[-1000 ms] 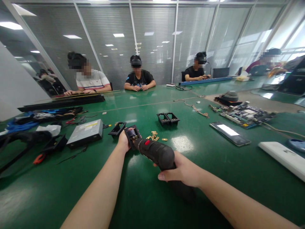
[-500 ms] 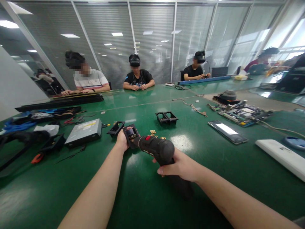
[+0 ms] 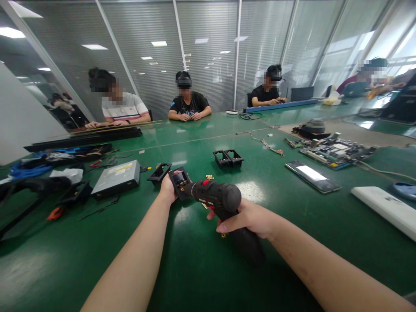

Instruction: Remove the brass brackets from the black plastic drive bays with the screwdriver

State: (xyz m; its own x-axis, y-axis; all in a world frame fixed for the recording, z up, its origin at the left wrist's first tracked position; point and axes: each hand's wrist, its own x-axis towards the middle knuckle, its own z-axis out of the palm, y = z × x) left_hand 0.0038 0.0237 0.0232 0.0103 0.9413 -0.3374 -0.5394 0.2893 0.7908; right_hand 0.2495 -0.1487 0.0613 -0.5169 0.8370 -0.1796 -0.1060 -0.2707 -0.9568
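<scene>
My right hand is wrapped round the grip of a black cordless screwdriver with a red button on top. Its nose points left and away, into a black plastic frame with brass-coloured parts inside. That frame is tilted up in my left hand, whose fingers are partly hidden behind it. Whether the bit touches a screw cannot be made out. Just left stands a similar black frame. Farther off is a joined pair of black frames. Small brass pieces lie around and partly behind the screwdriver.
A silver disc drive and a heap of tools and blue cloth are at left. To the right lie a phone, a circuit board and a white case. Several people sit across the green table.
The view has shifted slightly. The screwdriver has moved a little to the right in the picture, with its nose still at the frame. Both hands keep their hold.
</scene>
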